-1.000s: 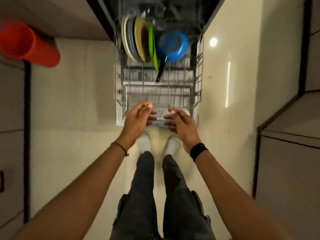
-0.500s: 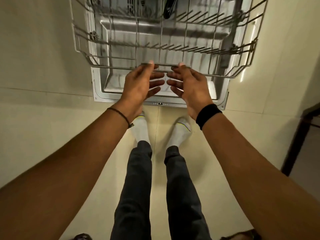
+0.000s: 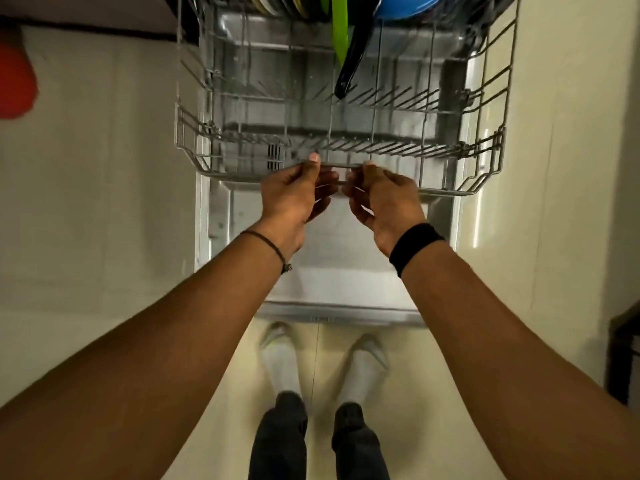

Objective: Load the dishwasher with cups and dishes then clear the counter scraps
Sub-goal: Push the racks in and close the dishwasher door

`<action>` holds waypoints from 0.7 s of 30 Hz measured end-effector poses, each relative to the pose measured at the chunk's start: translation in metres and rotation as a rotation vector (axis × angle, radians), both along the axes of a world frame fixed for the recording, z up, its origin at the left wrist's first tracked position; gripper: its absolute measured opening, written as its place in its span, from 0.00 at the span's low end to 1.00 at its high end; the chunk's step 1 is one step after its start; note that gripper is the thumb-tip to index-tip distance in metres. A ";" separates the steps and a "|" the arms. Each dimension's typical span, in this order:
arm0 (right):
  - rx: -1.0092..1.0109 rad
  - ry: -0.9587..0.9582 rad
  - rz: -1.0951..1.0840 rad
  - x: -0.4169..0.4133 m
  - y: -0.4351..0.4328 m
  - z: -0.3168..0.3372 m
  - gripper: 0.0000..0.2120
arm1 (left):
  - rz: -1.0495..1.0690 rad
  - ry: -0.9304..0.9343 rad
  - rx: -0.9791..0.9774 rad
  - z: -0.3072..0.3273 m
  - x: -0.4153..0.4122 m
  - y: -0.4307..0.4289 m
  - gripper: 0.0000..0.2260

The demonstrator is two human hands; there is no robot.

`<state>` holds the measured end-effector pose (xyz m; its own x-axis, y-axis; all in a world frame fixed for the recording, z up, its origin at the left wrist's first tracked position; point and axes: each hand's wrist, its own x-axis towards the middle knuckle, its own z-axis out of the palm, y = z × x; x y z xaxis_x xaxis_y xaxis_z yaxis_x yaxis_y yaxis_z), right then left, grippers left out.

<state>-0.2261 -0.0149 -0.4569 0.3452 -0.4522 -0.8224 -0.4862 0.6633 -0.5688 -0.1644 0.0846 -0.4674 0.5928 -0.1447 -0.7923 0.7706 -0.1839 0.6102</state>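
The grey wire dishwasher rack (image 3: 485, 157) juts out over the open dishwasher door (image 3: 332, 271). My left hand (image 3: 294, 199) and my right hand (image 3: 384, 199) both grip the rack's front bar, thumbs on top. At the back of the rack stand several plates (image 3: 277, 3), a green plate (image 3: 340, 26) on edge, and a blue pan (image 3: 405, 5) whose black handle (image 3: 349, 67) points down toward me. The front half of the rack holds nothing.
A red cup (image 3: 14, 77) lies at the far left on a counter edge. Cream floor tiles lie on both sides of the door. My feet in white socks (image 3: 280, 355) stand just before the door's edge. A dark cabinet corner (image 3: 623, 355) is at the right.
The view has tilted up again, so the plates and pan are back in sight. Both hands have closed from resting flat on the front bar to gripping it; the rack sits further from my feet.
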 end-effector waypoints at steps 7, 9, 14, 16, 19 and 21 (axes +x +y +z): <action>0.080 -0.036 -0.103 0.131 -0.078 0.009 0.07 | -0.045 -0.064 0.001 0.002 0.123 -0.081 0.12; 0.077 -0.035 -0.096 0.159 -0.097 0.009 0.09 | -0.090 -0.084 0.014 0.000 0.155 -0.097 0.11; 0.002 -0.036 -0.019 0.219 -0.139 0.000 0.11 | -0.193 -0.163 0.084 -0.009 0.225 -0.134 0.14; -0.029 -0.023 -0.018 0.236 -0.150 -0.003 0.11 | -0.188 -0.204 0.084 -0.012 0.243 -0.148 0.12; -0.067 -0.043 -0.031 0.255 -0.163 -0.004 0.09 | -0.178 -0.238 0.073 -0.020 0.265 -0.165 0.14; -0.070 -0.054 -0.005 0.266 -0.172 -0.003 0.11 | -0.193 -0.275 0.085 -0.025 0.278 -0.174 0.18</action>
